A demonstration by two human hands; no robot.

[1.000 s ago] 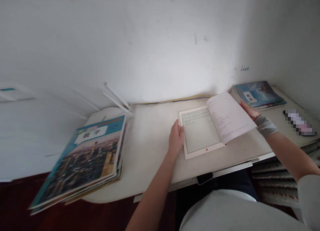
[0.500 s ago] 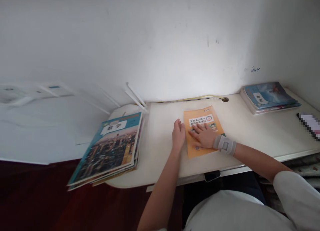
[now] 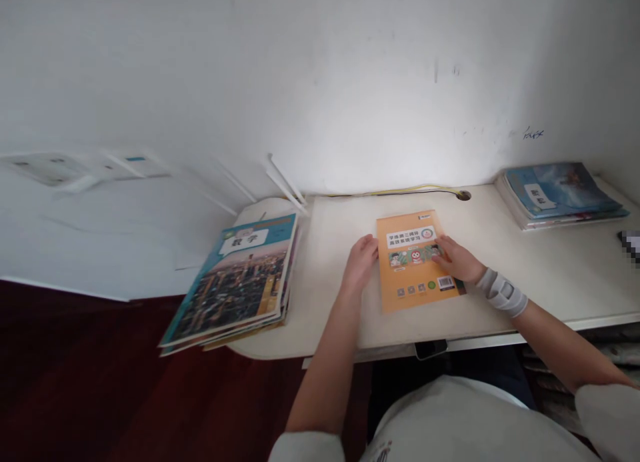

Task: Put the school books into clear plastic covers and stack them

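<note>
An orange booklet (image 3: pixel 415 289) with Chinese print, cartoon figures and a barcode lies flat on the white desk (image 3: pixel 330 302). My left hand (image 3: pixel 361 262) rests at its left edge, fingers stretched towards it and fingertips touching the side. On the right part of the cover lies my right hand (image 3: pixel 463 261), fingers and thumb apart on the surface. A grey band (image 3: pixel 503 293) wraps my right wrist. A dark strip shows at the booklet's lower right corner; whether more books lie beneath cannot be made out.
A stack of textbooks (image 3: pixel 240 282) with a city cover overhangs the desk's left end. Another blue-topped stack (image 3: pixel 560 189) stands at the back right. A phone (image 3: pixel 631 245) lies at the right edge. Cables (image 3: pixel 410 191) run along the wall into a hole.
My right hand has slid off the middle of the cover to its right side, uncovering the pictures. My left hand stays at the left edge. The view has shifted slightly left.
</note>
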